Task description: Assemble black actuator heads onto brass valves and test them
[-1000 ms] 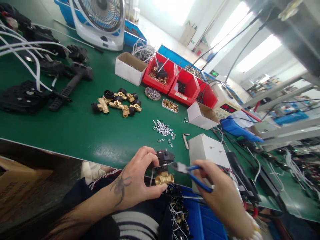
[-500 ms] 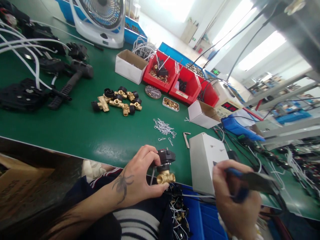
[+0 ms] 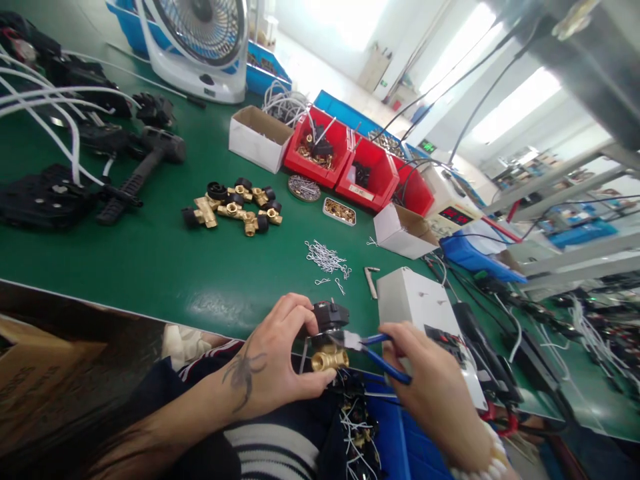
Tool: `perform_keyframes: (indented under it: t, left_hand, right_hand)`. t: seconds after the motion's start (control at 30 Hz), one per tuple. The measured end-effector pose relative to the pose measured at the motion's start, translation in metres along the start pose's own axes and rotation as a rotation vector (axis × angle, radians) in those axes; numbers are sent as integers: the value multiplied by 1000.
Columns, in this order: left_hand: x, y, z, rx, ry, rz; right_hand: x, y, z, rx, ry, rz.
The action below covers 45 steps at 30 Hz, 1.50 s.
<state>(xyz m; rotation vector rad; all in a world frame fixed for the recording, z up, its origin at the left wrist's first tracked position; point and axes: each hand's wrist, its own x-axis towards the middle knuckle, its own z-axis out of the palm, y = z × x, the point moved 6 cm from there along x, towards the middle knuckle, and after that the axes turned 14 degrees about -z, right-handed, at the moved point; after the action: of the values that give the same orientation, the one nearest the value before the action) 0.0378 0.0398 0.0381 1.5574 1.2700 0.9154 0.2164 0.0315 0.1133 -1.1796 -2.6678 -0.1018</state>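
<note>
My left hand [image 3: 283,357] grips a brass valve [image 3: 330,361] with a black plastic head [image 3: 330,315], fingers on the head and thumb under the brass body. Closed round the blue handles of a pair of pliers [image 3: 387,365] is my right hand [image 3: 435,393]. The pliers' metal jaws reach the black collar between head and brass; whether they grip anything there cannot be made out. Beyond my hands, a pile of small wire clips [image 3: 325,257] lies on the green table [image 3: 150,267]. A bent metal piece [image 3: 371,283] lies near the grey box [image 3: 415,300].
Several brass fittings [image 3: 233,208] with black caps lie farther back. Behind them stand red bins [image 3: 365,183], a white carton [image 3: 260,147] and a fan [image 3: 200,40]. Black tool handles [image 3: 487,360] lie right of the grey box. A blue crate [image 3: 390,433] with wired parts is below the table edge.
My right hand has swung left from over the grey box, bringing the pliers to the valve's collar. My left hand and the valve stay nearly in place.
</note>
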Motion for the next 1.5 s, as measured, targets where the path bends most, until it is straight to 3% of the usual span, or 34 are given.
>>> perform_keyframes:
  t: [0.1,0.13,0.17,0.27,0.3,0.33,0.43,0.47,0.5,0.6,0.63,0.67,0.77,0.8,0.83,0.93,0.97,1.0,1.1,1.13,1.17,1.3,1.33,1.37,1.47,1.5]
  left_hand:
    - [0,0,0,-4,1,13]
    - [0,0,0,-2,6,18]
    - [0,0,0,0,13,19]
    - [-1,-1,0,-3,24,15]
    - [-1,-1,0,-5,23,14]
    - [-1,0,0,-7,18,16]
    - [-1,1,1,-9,22,36]
    - [-1,1,1,-7,27,38]
    - [0,1,1,-5,32,37]
    - [0,0,1,0,35,15]
    - [0,0,1,-2,36,11]
    - [0,0,1,-6,35,12]
    - [0,1,1,-18,37,26]
    - [0,1,1,-18,41,30]
    - [-1,1,1,-15,44,30]
    - [-1,0,1,-10,49,24]
    - [-1,0,1,-11,48,21]
    - [-1,0,1,-15,45,19]
    - [0,1,1,-21,39,23]
    - [0,1,1,-20,38,25]
    - [0,1,0,-18,37,25]
    - [0,1,0,-7,43,22]
    - [0,1,0,-10,44,23]
    - [0,2,0,-15,46,26]
    - [1,2,1,-30,38,33]
    - [2,2,1,-33,36,34]
  right_hand:
    - [-5,7,-23,-44,317,146]
    - [-6,7,-25,-51,350,154]
    - [-5,5,-22,-47,313,129]
    - [2,-4,-1,6,7,-13]
    - [2,-4,1,16,-39,-19]
    - [1,-2,-2,14,-15,11]
    - [-4,7,-24,-27,257,167]
    - [-5,7,-27,-34,291,177]
    - [-4,6,-25,-34,256,152]
    - [3,-2,-5,-16,-65,-8]
    - [3,-3,-3,-18,-112,-24]
    - [3,-2,-7,-24,-85,-3]
    - [-2,5,-30,-53,245,177]
    - [-4,5,-33,-45,301,206]
    - [-3,4,-30,-32,281,199]
    - [2,-3,-4,37,-48,42]
    - [2,-4,0,42,-101,18]
    - [1,-2,-3,33,-67,28]
    - [-8,8,-28,-40,309,192]
    - [-11,9,-31,-48,381,221]
    - [-10,8,-29,-45,362,215]
    - [0,-3,4,24,-76,6]
    - [0,-3,3,25,-70,7]
    - [-1,0,-3,22,13,45]
    - [-12,10,-30,-24,445,213]
    - [-14,9,-32,-33,484,215]
